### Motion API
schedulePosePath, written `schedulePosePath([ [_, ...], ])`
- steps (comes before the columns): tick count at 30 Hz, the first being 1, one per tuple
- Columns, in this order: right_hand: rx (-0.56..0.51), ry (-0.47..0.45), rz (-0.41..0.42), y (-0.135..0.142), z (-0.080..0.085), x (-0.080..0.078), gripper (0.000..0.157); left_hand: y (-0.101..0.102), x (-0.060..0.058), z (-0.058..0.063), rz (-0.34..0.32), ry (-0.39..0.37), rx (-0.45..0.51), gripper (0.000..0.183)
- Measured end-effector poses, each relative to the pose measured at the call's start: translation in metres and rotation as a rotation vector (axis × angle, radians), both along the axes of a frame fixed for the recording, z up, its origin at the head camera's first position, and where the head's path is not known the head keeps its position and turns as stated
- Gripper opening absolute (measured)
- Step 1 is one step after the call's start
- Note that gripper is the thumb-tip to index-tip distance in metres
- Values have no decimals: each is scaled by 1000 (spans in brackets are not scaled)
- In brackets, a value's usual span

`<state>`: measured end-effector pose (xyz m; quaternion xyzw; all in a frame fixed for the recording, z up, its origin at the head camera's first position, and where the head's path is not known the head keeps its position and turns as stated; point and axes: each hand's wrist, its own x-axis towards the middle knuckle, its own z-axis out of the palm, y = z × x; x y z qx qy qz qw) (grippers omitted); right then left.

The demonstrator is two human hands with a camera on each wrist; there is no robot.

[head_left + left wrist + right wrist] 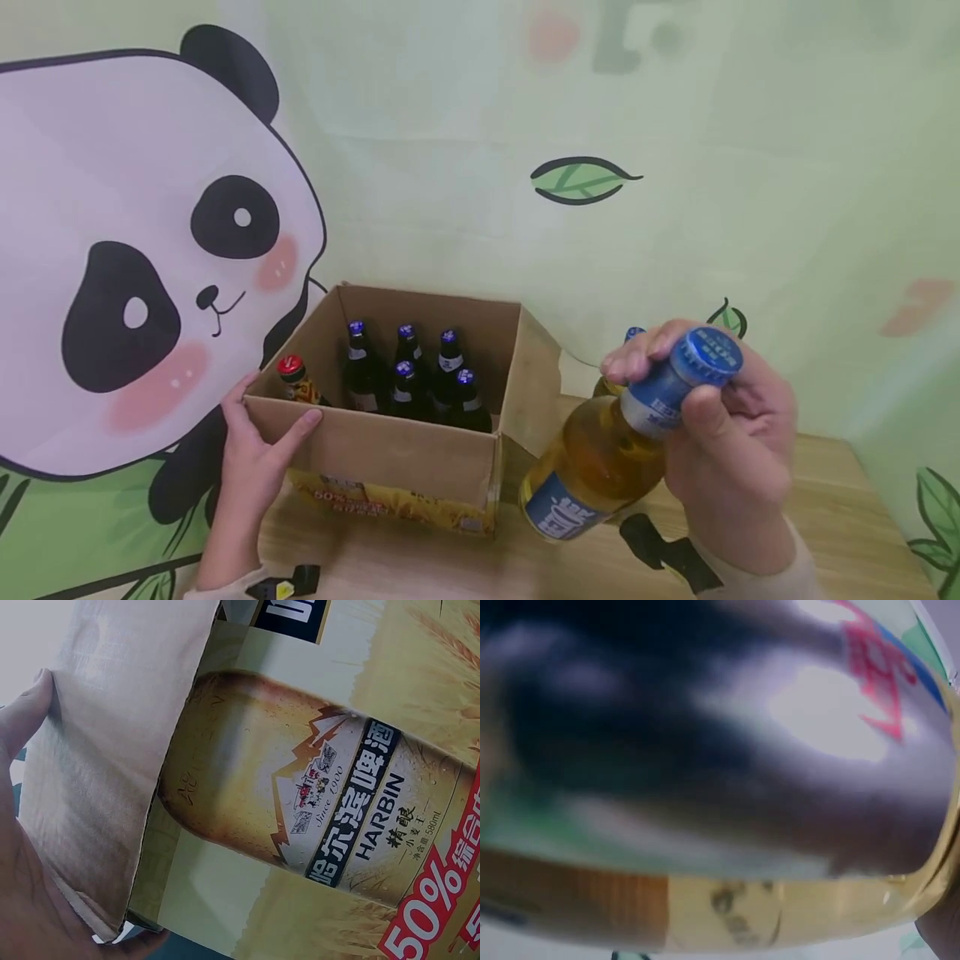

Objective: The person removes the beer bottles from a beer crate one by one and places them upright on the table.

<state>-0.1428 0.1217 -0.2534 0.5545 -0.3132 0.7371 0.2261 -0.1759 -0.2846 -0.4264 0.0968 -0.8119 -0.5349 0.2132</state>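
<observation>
My right hand (738,433) holds an amber beer bottle (600,458) by its neck, to the right of a cardboard box (405,450). The bottle leans, its blue cap up toward the right and its blue-labelled base down to the left. In the right wrist view a shiny, blurred bottle surface (780,787) fills most of the picture. With thumb over the front rim and fingers along the side, my left hand (258,458) grips the box's front left corner. Several dark bottles (405,387) with blue caps and one red-capped bottle (298,379) stand inside the box.
Another blue-capped bottle (611,387) stands behind my right hand, mostly hidden by it. A box flap (531,379) sticks out on the right side. The wooden table (840,500) ends at a backdrop (750,208) printed with a panda and leaves.
</observation>
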Motion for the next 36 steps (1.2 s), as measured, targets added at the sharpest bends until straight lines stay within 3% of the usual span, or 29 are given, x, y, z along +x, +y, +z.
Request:
schedulePosePath([
  [7, 18, -63, 0, 8, -16, 5, 24, 1, 0, -1, 4, 1, -5, 100],
  [18, 64, -111, -80, 11, -32, 8, 20, 0, 1, -1, 2, 12, 0, 99],
  [29, 163, -186, -125, 22, -71, 4, 20, 0, 1, -1, 1, 19, 0, 98],
  [36, 165, -220, -171, 28, -106, 2, 20, 1, 3, 0, 3, 13, -2, 97],
])
